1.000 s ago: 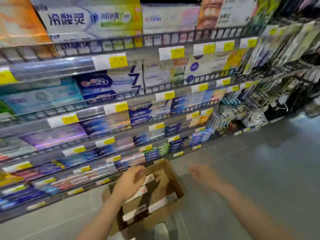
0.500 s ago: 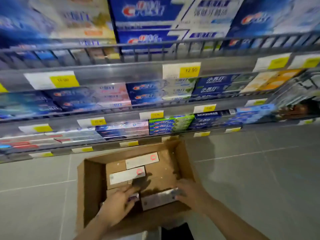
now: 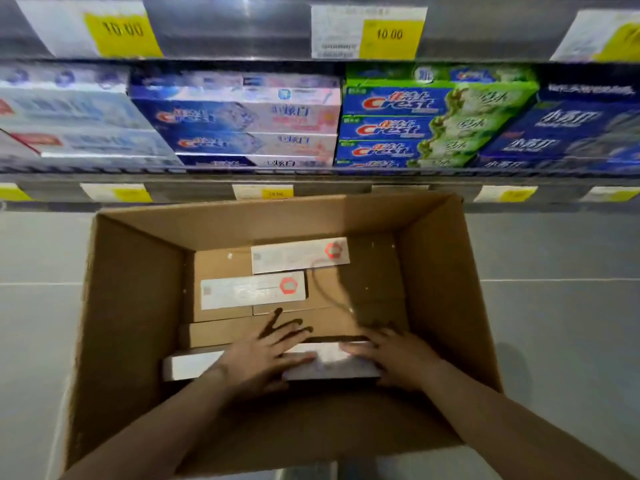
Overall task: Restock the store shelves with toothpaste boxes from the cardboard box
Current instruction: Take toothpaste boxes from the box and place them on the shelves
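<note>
An open cardboard box (image 3: pixel 131 306) stands on the floor below the shelf. Inside lie several white toothpaste boxes: one at the back (image 3: pixel 299 254), one in the middle (image 3: pixel 252 292), and more at the near end. My left hand (image 3: pixel 263 358) lies with fingers spread on top of a near white box (image 3: pixel 190 367). My right hand (image 3: pixel 394 358) grips the right end of another near white box (image 3: pixel 329 363). Both hands are deep in the cardboard box.
The low shelf (image 3: pixel 311 174) directly behind the cardboard box holds stacked blue-and-white toothpaste boxes (image 3: pixel 242 123), green ones (image 3: pixel 433 123) and dark blue ones (image 3: pixel 571 133). Yellow price tags (image 3: pixel 388 32) line the shelf edges. Grey tiled floor (image 3: pixel 554 306) lies on both sides.
My head has dropped closer over the cardboard box. Both hands have gone from above it down onto the near toothpaste boxes, and now sit closer together.
</note>
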Demonstrator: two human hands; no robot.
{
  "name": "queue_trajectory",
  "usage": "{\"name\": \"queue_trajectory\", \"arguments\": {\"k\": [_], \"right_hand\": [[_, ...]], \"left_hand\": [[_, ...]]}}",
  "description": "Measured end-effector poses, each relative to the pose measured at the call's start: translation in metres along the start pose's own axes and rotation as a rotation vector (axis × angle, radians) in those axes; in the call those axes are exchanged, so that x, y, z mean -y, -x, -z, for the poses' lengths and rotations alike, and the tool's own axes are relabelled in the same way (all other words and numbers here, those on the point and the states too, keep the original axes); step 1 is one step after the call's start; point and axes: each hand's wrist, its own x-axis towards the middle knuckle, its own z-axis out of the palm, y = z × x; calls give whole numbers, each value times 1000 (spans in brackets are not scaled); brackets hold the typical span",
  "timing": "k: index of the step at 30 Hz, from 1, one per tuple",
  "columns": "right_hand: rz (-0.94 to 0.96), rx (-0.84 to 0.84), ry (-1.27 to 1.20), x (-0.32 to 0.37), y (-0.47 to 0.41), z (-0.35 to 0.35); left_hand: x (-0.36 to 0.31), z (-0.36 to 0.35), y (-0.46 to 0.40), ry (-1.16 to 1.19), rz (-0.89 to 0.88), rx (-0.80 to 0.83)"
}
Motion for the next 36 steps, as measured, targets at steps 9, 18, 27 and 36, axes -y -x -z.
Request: {"name": "queue_trajectory", "arguments": {"k": [9,18,27,36], "right_hand": [[-65,-220,-307,-6,-1,21],[60,-318,-802,21,73,99],[106,-452,-578,96,322,270],[90,-412,-513,180,535,374]], "left_hand": [[24,-5,38,438,613,187],[29,108,90,533,726,11],[-26,352,269,575,836,-233],[-113,546,437,567,936,-503]]}}
